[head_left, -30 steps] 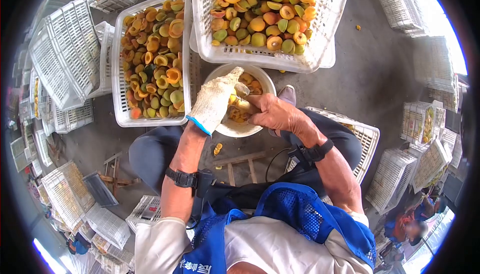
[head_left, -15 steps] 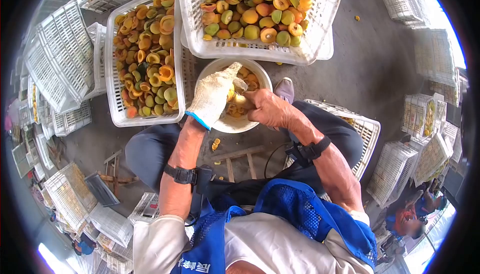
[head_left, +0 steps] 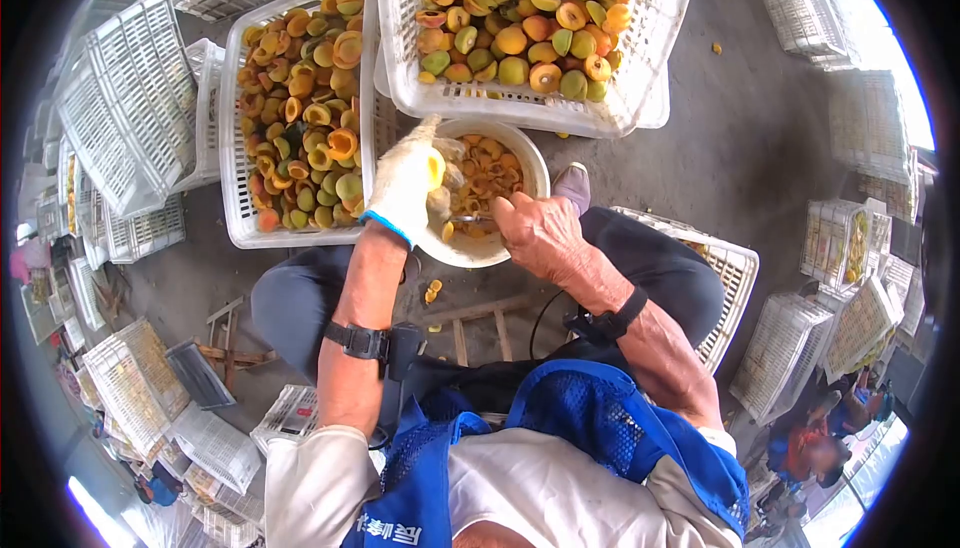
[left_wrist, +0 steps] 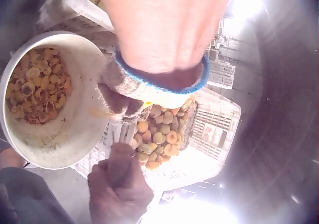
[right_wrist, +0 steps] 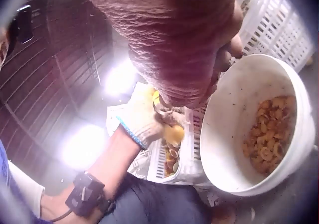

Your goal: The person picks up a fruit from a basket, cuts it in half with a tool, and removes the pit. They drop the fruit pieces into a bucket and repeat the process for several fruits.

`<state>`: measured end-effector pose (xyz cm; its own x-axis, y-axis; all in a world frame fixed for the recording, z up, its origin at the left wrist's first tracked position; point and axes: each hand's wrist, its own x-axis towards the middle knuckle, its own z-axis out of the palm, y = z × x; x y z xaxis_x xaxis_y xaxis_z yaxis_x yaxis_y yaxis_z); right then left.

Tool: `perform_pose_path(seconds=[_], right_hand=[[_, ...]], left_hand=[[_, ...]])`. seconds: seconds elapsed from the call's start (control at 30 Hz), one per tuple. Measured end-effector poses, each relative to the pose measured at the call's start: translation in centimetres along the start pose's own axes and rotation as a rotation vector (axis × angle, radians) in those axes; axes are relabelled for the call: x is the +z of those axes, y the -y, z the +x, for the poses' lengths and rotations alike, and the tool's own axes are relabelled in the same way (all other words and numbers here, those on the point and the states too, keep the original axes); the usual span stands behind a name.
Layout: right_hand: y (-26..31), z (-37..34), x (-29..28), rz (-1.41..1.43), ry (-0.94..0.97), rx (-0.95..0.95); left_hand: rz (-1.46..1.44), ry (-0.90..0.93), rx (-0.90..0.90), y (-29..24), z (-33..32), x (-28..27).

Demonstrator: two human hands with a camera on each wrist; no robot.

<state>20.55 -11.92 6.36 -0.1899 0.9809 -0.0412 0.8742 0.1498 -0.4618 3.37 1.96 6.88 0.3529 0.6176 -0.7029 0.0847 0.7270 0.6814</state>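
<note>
In the head view, my left hand (head_left: pixel 402 180), in a pale knitted glove with a blue cuff, holds a yellow peach half (head_left: pixel 436 170) over the left side of a white bucket (head_left: pixel 538 160). My bare right hand (head_left: pixel 545 236) grips a slim metal tool (head_left: pixel 472 218) at the bucket's right rim, its tip pointing toward the glove. The right wrist view shows the tool's curved metal end (right_wrist: pixel 160 109) close to the gloved fingers; its handle is hidden in my fist. Orange fruit scraps (head_left: pixel 485 170) lie in the bucket.
A white crate (head_left: pixel 235 148) of hollowed peach halves stands left of the bucket. Beyond it, another crate (head_left: pixel 640 98) holds halved peaches. A third crate (head_left: pixel 735 288) is beside my right knee. A low wooden frame (head_left: pixel 480 320) lies before me. Stacked crates line both sides.
Both hands were together over the bucket's middle. The left hand has since shifted left and the right hand has drawn back slightly, uncovering the metal tool and the bucket's contents.
</note>
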Motion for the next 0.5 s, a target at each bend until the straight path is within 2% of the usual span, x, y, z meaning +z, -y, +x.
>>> perform_pose_path(seconds=[0.07,0.13,0.17,0.2,0.27,0.33,0.4,0.43,0.47,0.5], right_hand=[[-0.1,0.0,0.3,0.041,-0.018,0.093],[-0.3,0.4,0.3,0.046,-0.024,0.133],[-0.4,0.6,0.4,0.084,-0.082,0.147],[-0.6,0.8,0.2,0.112,-0.143,0.165],[-0.6,1.1,-0.3,0.273,-0.114,0.224],[-1.1,1.3,-0.9,0.278,-0.158,0.266],[-2.2,2.1,-2.2,0.546,-0.269,0.459],[-3.3,2.6,-3.1,0.491,-0.319,0.560],[-4.9,3.4,-4.1,0.462,-0.458,0.522],[-6.6,4.3,-5.2,0.570,-0.407,0.798]], left_hand=[[-0.041,0.020,0.001,-0.6,-0.2,-0.7],[0.327,-0.022,0.385,-0.5,-1.0,-0.8],[0.517,-0.052,0.678,0.6,0.5,-2.0],[0.959,-0.129,0.900,1.3,1.5,-3.9],[0.679,-0.150,0.552,-0.4,0.1,-3.6],[0.455,-0.273,0.294,-4.1,-1.6,-3.7],[1.473,-0.751,0.975,-3.9,0.3,-7.6],[1.606,-0.833,0.806,-4.8,-0.2,-7.9],[1.729,-0.911,0.628,-6.6,-1.3,-7.8],[1.180,-0.937,0.284,-9.3,-3.0,-5.3]])
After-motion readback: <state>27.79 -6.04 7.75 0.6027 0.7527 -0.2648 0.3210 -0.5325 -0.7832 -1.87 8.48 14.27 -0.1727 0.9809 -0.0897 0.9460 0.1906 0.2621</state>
